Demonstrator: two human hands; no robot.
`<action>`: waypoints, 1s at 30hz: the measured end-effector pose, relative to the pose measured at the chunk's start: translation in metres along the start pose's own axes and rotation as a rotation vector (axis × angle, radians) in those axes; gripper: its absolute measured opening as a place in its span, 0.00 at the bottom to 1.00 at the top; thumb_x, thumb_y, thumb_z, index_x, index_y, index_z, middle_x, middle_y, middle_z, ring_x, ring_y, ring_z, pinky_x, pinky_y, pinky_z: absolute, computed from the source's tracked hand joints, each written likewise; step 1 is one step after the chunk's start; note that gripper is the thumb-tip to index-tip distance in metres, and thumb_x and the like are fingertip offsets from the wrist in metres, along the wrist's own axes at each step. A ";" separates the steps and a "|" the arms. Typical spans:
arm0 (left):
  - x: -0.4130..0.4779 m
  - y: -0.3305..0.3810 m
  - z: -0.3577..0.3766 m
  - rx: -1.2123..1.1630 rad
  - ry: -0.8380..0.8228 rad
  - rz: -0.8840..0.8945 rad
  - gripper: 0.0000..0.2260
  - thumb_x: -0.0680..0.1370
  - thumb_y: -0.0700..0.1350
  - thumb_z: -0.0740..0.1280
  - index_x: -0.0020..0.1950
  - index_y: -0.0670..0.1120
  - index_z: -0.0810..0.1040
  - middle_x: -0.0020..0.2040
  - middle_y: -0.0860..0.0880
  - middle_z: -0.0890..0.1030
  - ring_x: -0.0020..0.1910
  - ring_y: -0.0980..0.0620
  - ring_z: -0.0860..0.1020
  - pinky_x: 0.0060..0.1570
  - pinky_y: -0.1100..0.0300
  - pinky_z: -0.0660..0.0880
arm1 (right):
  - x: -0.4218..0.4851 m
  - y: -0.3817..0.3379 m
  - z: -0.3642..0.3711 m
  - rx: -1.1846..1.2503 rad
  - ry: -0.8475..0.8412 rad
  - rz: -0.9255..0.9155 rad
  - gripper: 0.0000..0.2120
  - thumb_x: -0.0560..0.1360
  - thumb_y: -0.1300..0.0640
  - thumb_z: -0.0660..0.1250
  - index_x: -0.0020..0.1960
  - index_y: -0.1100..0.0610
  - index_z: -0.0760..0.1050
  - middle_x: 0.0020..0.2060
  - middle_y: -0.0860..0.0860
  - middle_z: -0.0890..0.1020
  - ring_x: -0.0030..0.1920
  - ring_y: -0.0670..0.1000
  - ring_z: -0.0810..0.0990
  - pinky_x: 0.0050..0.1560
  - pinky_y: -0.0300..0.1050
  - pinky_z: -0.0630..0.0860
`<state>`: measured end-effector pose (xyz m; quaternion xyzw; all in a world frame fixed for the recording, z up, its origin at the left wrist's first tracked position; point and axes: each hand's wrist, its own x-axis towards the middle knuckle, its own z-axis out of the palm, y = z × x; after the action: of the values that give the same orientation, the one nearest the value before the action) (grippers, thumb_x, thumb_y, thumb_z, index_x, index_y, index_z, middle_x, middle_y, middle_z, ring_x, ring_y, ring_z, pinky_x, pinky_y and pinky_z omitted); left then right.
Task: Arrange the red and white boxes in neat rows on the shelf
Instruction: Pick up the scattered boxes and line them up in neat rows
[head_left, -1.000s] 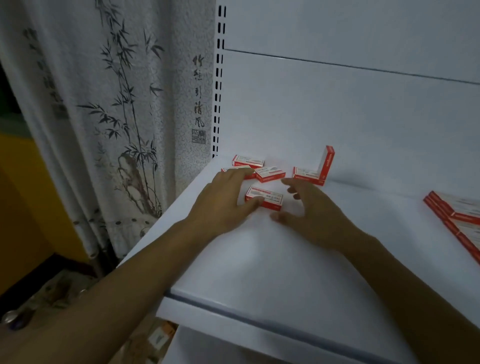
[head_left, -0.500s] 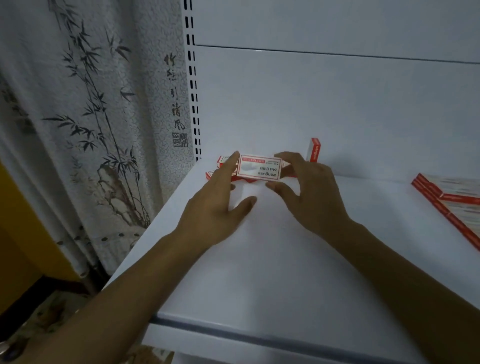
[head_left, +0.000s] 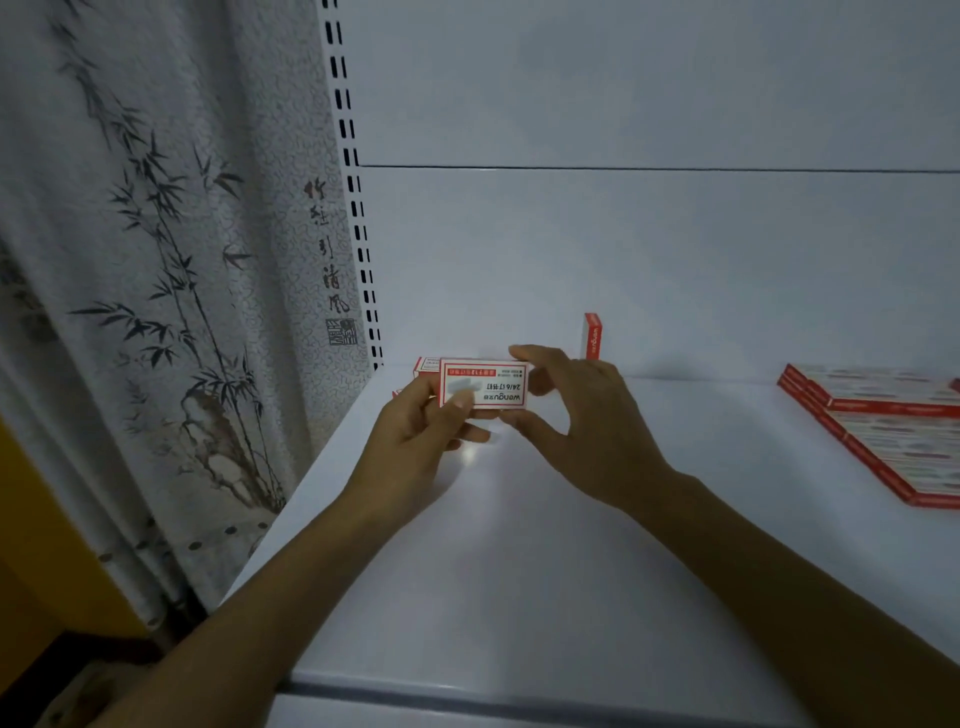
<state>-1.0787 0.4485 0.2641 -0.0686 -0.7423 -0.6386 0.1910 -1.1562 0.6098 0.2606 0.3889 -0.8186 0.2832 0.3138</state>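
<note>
A small red and white box is held up above the white shelf, its printed face turned toward me and upside down. My left hand grips its left end with the thumb across the face. My right hand pinches its right end between thumb and fingers. Behind the hands, another box lies near the shelf's back left corner, partly hidden. A further box stands upright on end against the back panel.
A stack of larger flat red and white packs lies at the right edge of the shelf. A slotted upright and a bamboo-print curtain bound the left side. The shelf's front lip runs below my forearms.
The box that lay flat on the shelf has been lifted and tilted up by both hands. My left thumb now lies across its face, and my view has moved closer.
</note>
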 end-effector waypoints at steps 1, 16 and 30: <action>-0.001 0.001 0.001 0.001 -0.017 0.014 0.11 0.79 0.44 0.60 0.59 0.45 0.75 0.51 0.51 0.83 0.43 0.54 0.83 0.40 0.70 0.74 | 0.000 0.000 -0.001 -0.003 0.005 -0.003 0.26 0.70 0.47 0.69 0.65 0.53 0.68 0.51 0.49 0.82 0.48 0.47 0.80 0.57 0.45 0.68; -0.004 0.002 0.004 -0.032 -0.065 -0.069 0.17 0.74 0.51 0.63 0.59 0.44 0.76 0.55 0.50 0.81 0.51 0.52 0.81 0.48 0.64 0.77 | 0.000 -0.013 -0.003 -0.007 0.179 0.043 0.22 0.65 0.41 0.70 0.50 0.56 0.75 0.42 0.48 0.84 0.38 0.40 0.73 0.48 0.41 0.70; 0.011 0.045 0.057 0.085 -0.218 -0.055 0.12 0.81 0.50 0.56 0.61 0.51 0.73 0.47 0.50 0.81 0.43 0.53 0.82 0.47 0.62 0.79 | -0.014 0.002 -0.076 0.104 -0.146 0.157 0.42 0.66 0.40 0.70 0.74 0.50 0.56 0.69 0.47 0.69 0.64 0.46 0.71 0.64 0.46 0.70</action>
<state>-1.0848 0.5100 0.3033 -0.1091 -0.7866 -0.6004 0.0940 -1.1288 0.6707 0.2987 0.3588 -0.8514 0.3201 0.2096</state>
